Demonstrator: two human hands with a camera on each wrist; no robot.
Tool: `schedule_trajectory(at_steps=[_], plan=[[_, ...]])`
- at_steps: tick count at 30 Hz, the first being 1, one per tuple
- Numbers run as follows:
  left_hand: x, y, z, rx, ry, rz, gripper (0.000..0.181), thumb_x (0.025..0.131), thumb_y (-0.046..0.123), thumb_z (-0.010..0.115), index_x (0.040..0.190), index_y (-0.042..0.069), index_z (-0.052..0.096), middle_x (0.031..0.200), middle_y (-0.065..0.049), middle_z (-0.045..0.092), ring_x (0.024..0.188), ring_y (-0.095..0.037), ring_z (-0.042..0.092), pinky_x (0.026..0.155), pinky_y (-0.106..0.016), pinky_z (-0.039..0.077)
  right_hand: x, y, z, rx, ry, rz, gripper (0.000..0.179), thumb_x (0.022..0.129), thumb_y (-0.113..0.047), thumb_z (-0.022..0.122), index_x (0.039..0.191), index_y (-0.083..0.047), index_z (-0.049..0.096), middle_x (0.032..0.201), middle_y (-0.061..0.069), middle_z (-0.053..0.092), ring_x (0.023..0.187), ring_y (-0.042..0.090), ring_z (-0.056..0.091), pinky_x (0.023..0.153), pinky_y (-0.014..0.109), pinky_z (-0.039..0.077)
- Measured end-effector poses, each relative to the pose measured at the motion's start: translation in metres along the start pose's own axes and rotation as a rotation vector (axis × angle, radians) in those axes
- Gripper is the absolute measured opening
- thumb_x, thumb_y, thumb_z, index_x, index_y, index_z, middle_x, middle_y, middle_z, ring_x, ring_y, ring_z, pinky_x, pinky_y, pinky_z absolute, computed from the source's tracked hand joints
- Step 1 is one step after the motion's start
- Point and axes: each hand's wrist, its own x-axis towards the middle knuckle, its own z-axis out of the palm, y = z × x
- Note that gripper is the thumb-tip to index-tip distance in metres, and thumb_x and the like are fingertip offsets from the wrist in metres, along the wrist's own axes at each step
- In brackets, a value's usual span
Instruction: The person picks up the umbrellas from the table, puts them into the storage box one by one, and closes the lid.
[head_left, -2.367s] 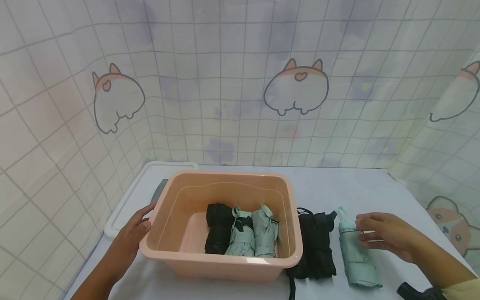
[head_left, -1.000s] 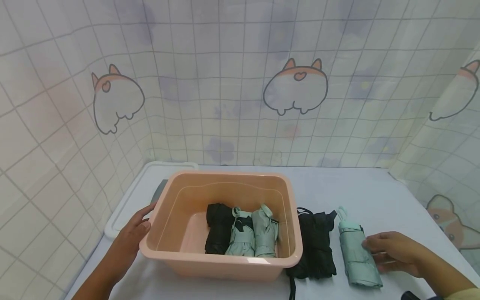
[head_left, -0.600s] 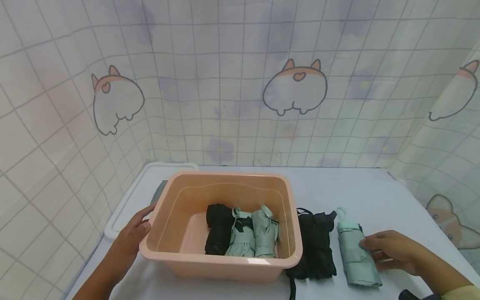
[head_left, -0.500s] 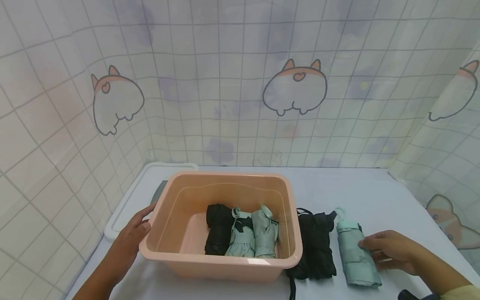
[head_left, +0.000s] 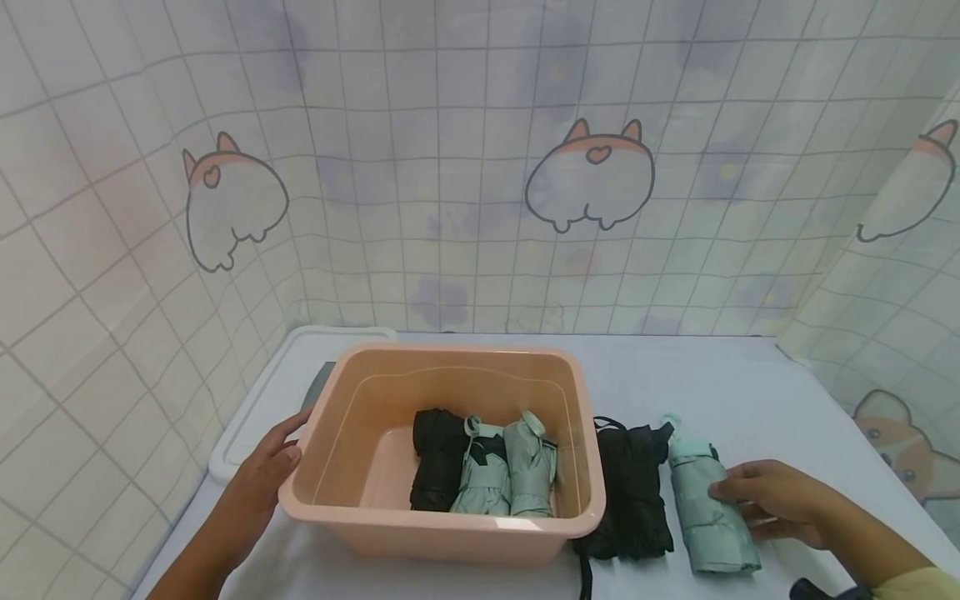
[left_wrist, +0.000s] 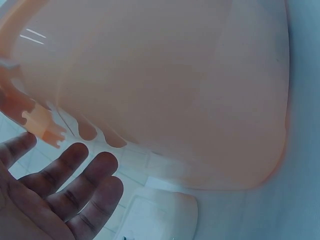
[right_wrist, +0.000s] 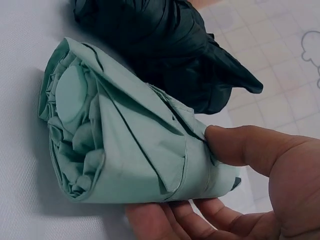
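Observation:
My right hand (head_left: 783, 500) grips a folded mint-green umbrella (head_left: 705, 508) on the table, thumb on its upper side and fingers curled beneath, as the right wrist view shows. Its round handle end (right_wrist: 71, 94) faces that camera. Left of it lies a black folded umbrella (head_left: 633, 492) with a strap, close against a peach plastic bin (head_left: 442, 518). Inside the bin, a black umbrella (head_left: 437, 462) and two pale green umbrellas (head_left: 530, 467) lie side by side. My left hand (head_left: 255, 487) is at the bin's left rim, its fingers loosely extended.
A white lid (head_left: 251, 408) lies flat behind and left of the bin, with a grey piece (head_left: 318, 383) on it. A dark object (head_left: 817, 590) sits at the bottom right by my sleeve. A tile-patterned curtain (head_left: 480, 208) encloses the table.
My right hand has come down from above the mint umbrella to its right side and taken hold of it. The umbrella has shifted slightly left. My left hand has stayed at the bin.

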Motion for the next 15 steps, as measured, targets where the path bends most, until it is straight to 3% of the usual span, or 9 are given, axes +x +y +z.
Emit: schedule_trajectory(at_steps=[4,10,15], plan=[[-0.0012,-0.0002,0.0004,0.002,0.005,-0.012,0.056,0.109,0.042,0.036,0.161,0.025,0.028,0.146,-0.017,0.053,0.118,-0.026,0.06,0.091,-0.038,0.048,0.0008,-0.001,0.0018,0.004,0.002,-0.002,0.059,0.097,-0.031,0.07,0.127,0.015,0.047,0.111,0.02,0.064,0.096,0.027,0.066,0.082,0.049,0.055],[-0.0003,0.001,0.0002,-0.008,0.005,0.004,0.055,0.11,0.04,0.036,0.162,0.023,0.028,0.146,-0.019,0.052,0.118,-0.026,0.06,0.089,-0.031,0.049,0.0011,-0.0033,0.0029,0.015,0.013,0.005,0.05,0.096,-0.028,0.07,0.122,0.01,0.05,0.108,0.018,0.062,0.093,0.027,0.062,0.078,0.044,0.054],[0.0005,0.0029,0.0003,-0.001,0.013,0.009,0.056,0.109,0.04,0.036,0.162,0.023,0.028,0.148,-0.018,0.051,0.119,-0.025,0.059,0.089,-0.033,0.049,0.0009,-0.0056,0.0022,0.023,0.013,0.011,0.056,0.096,-0.027,0.07,0.129,0.012,0.047,0.11,0.019,0.061,0.095,0.029,0.06,0.078,0.044,0.054]])
